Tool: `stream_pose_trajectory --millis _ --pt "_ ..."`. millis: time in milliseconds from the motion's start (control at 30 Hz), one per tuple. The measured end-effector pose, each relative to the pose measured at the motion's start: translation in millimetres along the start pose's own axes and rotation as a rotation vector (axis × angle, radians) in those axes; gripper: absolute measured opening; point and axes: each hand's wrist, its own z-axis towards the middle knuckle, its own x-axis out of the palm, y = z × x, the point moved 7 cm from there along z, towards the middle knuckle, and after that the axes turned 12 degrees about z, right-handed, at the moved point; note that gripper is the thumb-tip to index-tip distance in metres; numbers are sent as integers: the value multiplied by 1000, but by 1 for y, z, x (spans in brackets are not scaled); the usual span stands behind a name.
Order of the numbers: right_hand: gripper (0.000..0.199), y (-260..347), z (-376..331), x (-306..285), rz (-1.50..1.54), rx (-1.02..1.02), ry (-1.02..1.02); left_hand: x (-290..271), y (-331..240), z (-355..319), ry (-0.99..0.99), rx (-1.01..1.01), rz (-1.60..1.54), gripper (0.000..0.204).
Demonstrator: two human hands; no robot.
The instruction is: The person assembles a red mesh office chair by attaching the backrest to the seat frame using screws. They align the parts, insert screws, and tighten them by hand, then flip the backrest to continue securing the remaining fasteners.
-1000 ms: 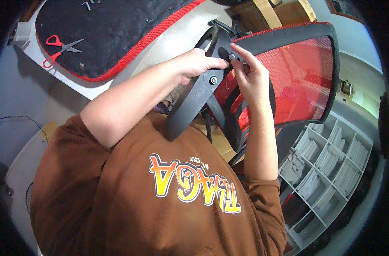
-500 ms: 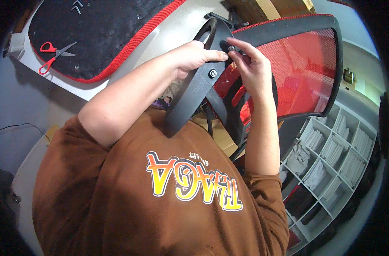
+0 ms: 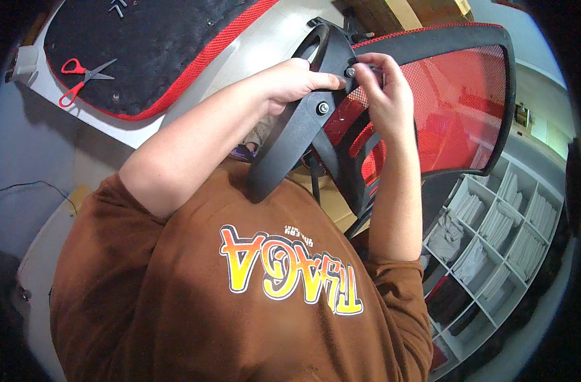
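A black loop-shaped chair armrest (image 3: 281,149) stands against the chair's backrest (image 3: 446,105), which has red mesh in a black frame. My left hand (image 3: 293,83) is closed round the armrest, its thumb lying across the flat mounting part. One bolt (image 3: 323,108) with a washer sits in that part just below the thumb. Close to the thumb's tip is a second bolt (image 3: 350,72). My right hand (image 3: 389,95) has its thumb and fingers curled together right beside this second bolt; what lies between them is hidden.
On a white table (image 3: 128,132) at the upper left lies a black seat cushion (image 3: 156,57) with red edging. Red-handled scissors (image 3: 86,79) and several hex keys (image 3: 118,7) rest on it. A white cubby shelf (image 3: 494,254) with folded cloths stands at the right.
The right hand's fingers, spread more before, have curled in beside the upper bolt. The armrest and backrest have shifted slightly right in view. My left hand keeps its hold.
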Motion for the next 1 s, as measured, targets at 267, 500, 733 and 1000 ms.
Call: stream_pose_trajectory --millis 267,500,733,1000 --pt "21 15 -7 -17 248 -11 170 0 3 -1 -49 -7 -51 30" --pt "13 34 -5 -13 -308 -215 214 -3 3 -2 -41 11 -7 29" --pt "12 57 0 0 -569 -579 297 0 3 -1 -24 25 -76 29" --pt "9 63 4 9 -639 -694 420 2 4 -1 -22 34 -73 31"
